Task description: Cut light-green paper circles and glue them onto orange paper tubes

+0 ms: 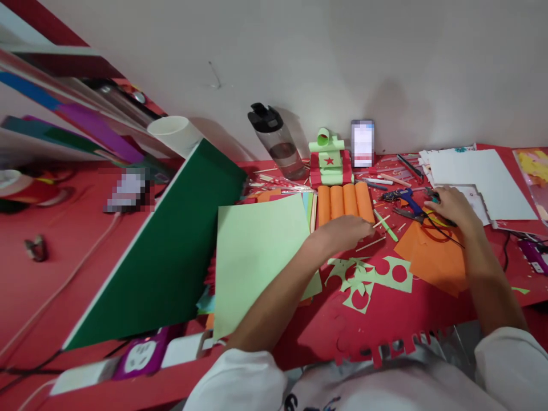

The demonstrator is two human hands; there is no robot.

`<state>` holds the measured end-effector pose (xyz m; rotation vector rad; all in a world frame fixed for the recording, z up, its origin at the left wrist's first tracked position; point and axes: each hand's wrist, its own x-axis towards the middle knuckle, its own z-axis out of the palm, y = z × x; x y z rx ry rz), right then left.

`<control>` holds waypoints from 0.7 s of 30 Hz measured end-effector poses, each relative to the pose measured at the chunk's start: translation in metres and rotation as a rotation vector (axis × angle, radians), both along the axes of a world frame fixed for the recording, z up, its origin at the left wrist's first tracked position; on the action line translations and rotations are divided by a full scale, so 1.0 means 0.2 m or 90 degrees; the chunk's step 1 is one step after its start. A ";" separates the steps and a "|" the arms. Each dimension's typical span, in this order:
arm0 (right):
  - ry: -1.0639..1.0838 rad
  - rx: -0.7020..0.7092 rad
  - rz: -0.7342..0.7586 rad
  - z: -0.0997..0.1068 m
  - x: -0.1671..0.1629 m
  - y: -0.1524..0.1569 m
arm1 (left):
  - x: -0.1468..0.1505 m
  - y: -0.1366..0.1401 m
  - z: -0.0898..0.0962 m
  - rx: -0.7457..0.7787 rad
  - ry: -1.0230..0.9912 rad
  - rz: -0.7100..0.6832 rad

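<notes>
My left hand (346, 233) is closed on a thin wooden stick (381, 221), whose end pokes out past the fingers, just in front of several orange paper rolls (337, 201). Over a cluster of tools my right hand (451, 206) is closed around something mostly hidden, dark with a bit of teal. Beside it lies a blue glue gun (411, 202), with the metal jaws of a hand tool (406, 214) below. Orange paper sheets (432, 262) lie under that arm. Light green paper scraps (391, 275) with round holes cut out lie between my arms.
Behind the rolls stand a green and red paper model (329, 160), a water bottle (278, 142) and a phone (362, 144). A green board (171, 251) leans at left beside light green sheets (257, 251). White boards (492, 182) lie at right; a power strip (141, 354) runs along the front left.
</notes>
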<state>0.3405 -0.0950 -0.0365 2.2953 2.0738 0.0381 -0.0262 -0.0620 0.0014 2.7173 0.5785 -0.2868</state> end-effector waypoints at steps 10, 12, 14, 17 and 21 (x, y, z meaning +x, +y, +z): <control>0.312 -0.020 0.387 0.08 -0.51 -0.17 | 0.06 -0.05 -0.04 0.005 0.047 -0.021; 0.283 -0.052 0.436 0.03 -0.59 -0.18 | 0.06 -0.07 -0.07 0.012 0.053 -0.020; 0.269 -0.080 0.457 0.00 -0.61 -0.19 | 0.05 -0.09 -0.09 0.021 0.057 -0.018; 0.255 -0.108 0.435 -0.02 -0.60 -0.20 | -0.02 -0.12 -0.12 0.028 0.046 -0.002; 0.232 -0.127 0.425 0.01 -0.59 -0.23 | -0.13 -0.19 -0.14 0.056 0.038 0.089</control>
